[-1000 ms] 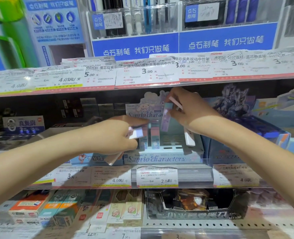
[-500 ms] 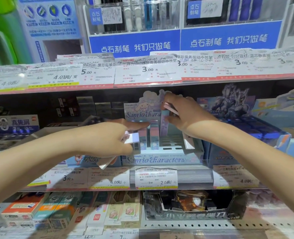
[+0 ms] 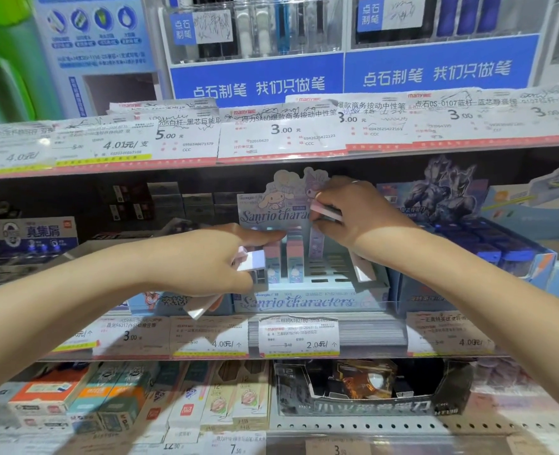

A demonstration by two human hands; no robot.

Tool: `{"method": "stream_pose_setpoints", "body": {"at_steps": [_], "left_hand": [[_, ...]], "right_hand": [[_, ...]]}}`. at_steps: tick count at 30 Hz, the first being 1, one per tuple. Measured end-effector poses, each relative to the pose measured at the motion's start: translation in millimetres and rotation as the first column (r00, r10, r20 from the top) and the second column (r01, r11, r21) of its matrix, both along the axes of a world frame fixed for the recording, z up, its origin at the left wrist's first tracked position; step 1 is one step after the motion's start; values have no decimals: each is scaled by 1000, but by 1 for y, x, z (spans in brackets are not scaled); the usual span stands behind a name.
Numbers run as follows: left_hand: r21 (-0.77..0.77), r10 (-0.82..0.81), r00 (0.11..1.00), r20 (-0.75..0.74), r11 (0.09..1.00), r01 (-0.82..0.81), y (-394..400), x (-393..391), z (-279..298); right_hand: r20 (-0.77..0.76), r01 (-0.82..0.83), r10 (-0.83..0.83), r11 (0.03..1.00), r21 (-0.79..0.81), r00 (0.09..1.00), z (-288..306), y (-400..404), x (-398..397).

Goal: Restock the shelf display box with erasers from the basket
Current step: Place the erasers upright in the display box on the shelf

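Note:
The pale blue Sanrio display box (image 3: 307,302) sits on the middle shelf, with slotted rows inside. A few erasers (image 3: 294,257) stand upright in its back left slots. My left hand (image 3: 202,261) is at the box's left edge, shut on several pastel erasers (image 3: 253,259); one pokes out below the palm. My right hand (image 3: 360,218) is over the box's back right, shut on a pink eraser (image 3: 325,210) and pressing a purple eraser (image 3: 317,241) into a slot. More erasers stick out under its wrist. The basket is out of view.
A shelf edge with price tags (image 3: 281,133) overhangs just above my hands. A dark blue display box (image 3: 488,244) stands right of the Sanrio box. Price labels (image 3: 299,336) line the front rail. Pencil boxes (image 3: 123,402) and a black carton (image 3: 373,408) fill the lower shelf.
My right hand has lowered the purple eraser towards a slot beside the standing ones. My left hand has held its place with its erasers.

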State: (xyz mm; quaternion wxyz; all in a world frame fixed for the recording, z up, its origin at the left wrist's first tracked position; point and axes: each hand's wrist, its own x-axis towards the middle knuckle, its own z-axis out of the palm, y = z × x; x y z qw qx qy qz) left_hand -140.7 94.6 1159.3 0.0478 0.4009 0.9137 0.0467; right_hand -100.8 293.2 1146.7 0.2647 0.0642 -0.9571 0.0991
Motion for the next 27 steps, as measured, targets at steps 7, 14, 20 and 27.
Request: {"method": "stream_pose_setpoints", "body": {"at_steps": [7,14,20,27], "left_hand": [[31,-3,998,65,1000,1,1,0,1],[-40,30,999,32,999,-29,3,1,4],[-65,19,1000,-8,998,-19,5,3,8],[122,123,992,-25,985,-119,3,5,-1]], "right_hand": [[69,-5,6,1000,-17,998,6,-3,1],[146,-8,18,998,-68,989,10,-10,-1],[216,45,-35,998,-40,976,9,1,4],[203,34,-10,993,-114,979,10,-1,9]]}}
